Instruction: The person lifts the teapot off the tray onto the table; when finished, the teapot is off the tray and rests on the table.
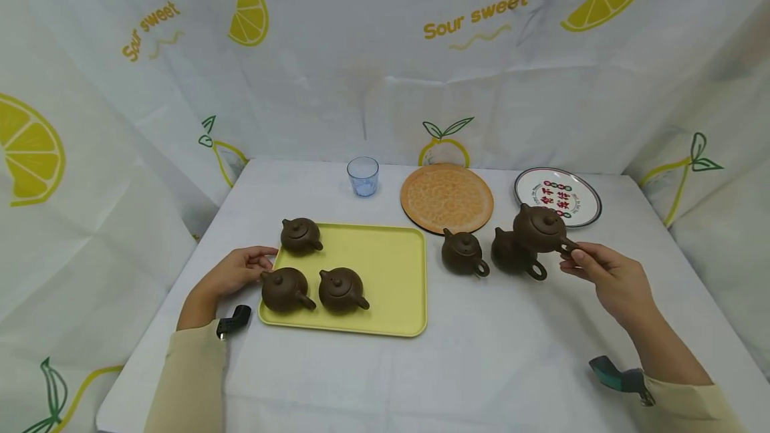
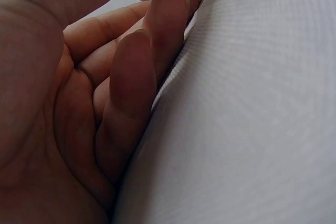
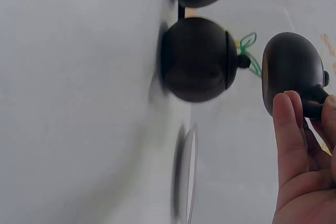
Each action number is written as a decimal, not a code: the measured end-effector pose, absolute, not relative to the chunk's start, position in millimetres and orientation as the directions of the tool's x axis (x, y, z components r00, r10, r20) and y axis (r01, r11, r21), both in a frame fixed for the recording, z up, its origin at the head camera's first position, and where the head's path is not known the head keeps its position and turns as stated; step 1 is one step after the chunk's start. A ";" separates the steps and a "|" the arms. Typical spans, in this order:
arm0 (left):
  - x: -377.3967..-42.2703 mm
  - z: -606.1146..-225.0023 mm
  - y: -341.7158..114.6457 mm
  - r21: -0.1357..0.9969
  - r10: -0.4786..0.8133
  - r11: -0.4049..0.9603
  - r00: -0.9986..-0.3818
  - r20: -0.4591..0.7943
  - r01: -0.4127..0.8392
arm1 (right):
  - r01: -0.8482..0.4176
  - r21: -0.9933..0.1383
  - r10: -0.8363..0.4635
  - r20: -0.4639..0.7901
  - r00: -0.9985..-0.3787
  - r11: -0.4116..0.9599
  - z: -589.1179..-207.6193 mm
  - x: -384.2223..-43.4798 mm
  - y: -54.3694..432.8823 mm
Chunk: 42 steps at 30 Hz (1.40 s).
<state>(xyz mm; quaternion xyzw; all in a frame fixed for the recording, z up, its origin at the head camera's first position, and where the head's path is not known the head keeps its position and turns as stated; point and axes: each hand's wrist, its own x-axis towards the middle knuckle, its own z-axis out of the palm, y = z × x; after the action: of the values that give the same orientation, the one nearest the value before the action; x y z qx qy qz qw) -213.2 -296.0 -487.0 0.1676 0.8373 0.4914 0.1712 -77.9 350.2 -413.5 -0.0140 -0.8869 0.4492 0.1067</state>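
My right hand [image 1: 615, 282] pinches the loop handle of a dark brown clay teapot [image 1: 539, 229], holding it raised off the table. Below and behind that pot stands another brown teapot [image 1: 511, 254], partly covered by it, and a further teapot [image 1: 462, 252] stands to its left. At the left edge of a yellow tray [image 1: 394, 279], my left hand [image 1: 237, 271] grips the rim with thumb and curled fingers [image 2: 131, 72]. Three brown teapots sit on the tray: one at the back left [image 1: 301, 236], one at the front left [image 1: 284, 291], one at the front middle [image 1: 341, 291].
A clear blue glass [image 1: 363, 177] stands at the back of the white table [image 1: 385, 379]. To its right lies a round tan board [image 1: 447, 198]. Farther right is a white plate [image 1: 577, 194] with a dark rim and red lettering. Printed white cloth [image 1: 337, 99] hangs behind.
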 end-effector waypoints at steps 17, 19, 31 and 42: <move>-209.7 -482.1 -294.3 0.878 0.453 0.467 -0.881 -0.135 0.105 | 0.099 -0.783 0.192 0.027 -0.981 0.614 -446.3 -60.4 402.6; -209.4 -481.9 -294.5 0.879 0.451 0.465 -0.882 -0.134 0.104 | 0.112 -0.767 0.194 0.016 -0.981 0.631 -449.1 -60.5 404.8; -208.7 -481.6 -293.1 0.871 0.445 0.478 -0.886 -0.132 0.111 | 0.197 -0.699 0.217 -0.062 -0.974 0.687 -456.7 -59.0 412.2; -210.9 -485.2 -294.5 0.860 0.436 0.498 -0.889 -0.140 0.109 | 0.174 -0.620 0.187 -0.045 -0.981 0.765 -455.6 -58.1 420.4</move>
<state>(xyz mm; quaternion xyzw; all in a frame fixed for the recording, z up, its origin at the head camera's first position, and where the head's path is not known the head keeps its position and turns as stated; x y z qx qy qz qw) -210.9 -294.5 -485.2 0.1607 0.8482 0.4744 0.1725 -58.1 420.4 -455.6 -0.0961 -0.9394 0.3290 0.0099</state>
